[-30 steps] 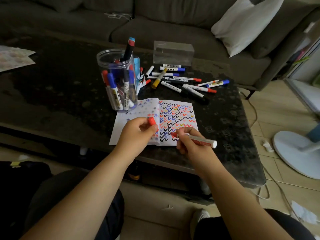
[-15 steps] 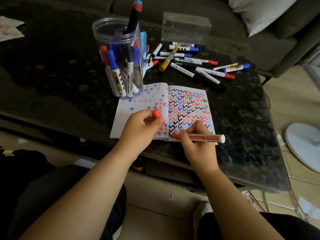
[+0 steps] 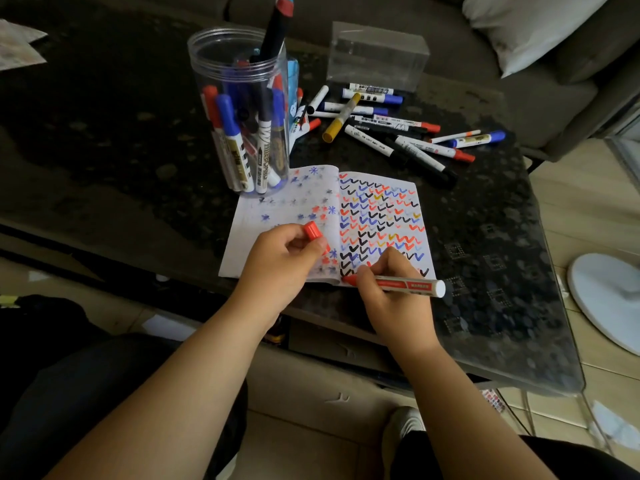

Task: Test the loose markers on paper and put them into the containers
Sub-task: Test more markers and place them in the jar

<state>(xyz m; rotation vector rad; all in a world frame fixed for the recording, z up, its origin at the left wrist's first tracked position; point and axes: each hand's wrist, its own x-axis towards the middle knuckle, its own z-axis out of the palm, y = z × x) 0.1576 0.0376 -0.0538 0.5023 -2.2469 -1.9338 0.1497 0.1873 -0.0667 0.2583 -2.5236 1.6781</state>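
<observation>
Lower centre: right hand (image 3: 394, 299) fingers grasp red marker (image 3: 408, 284), tip at notebook (image 3: 277, 216) edge; left hand (image 3: 284, 261) pinches red cap (image 3: 312, 230).

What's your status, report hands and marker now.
Right hand grips uncapped red marker, tip at notebook bottom edge. Left hand pinches red cap. Nothing in the way.

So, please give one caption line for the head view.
Right hand tests red marker on notebook; left hand holds cap.
</observation>
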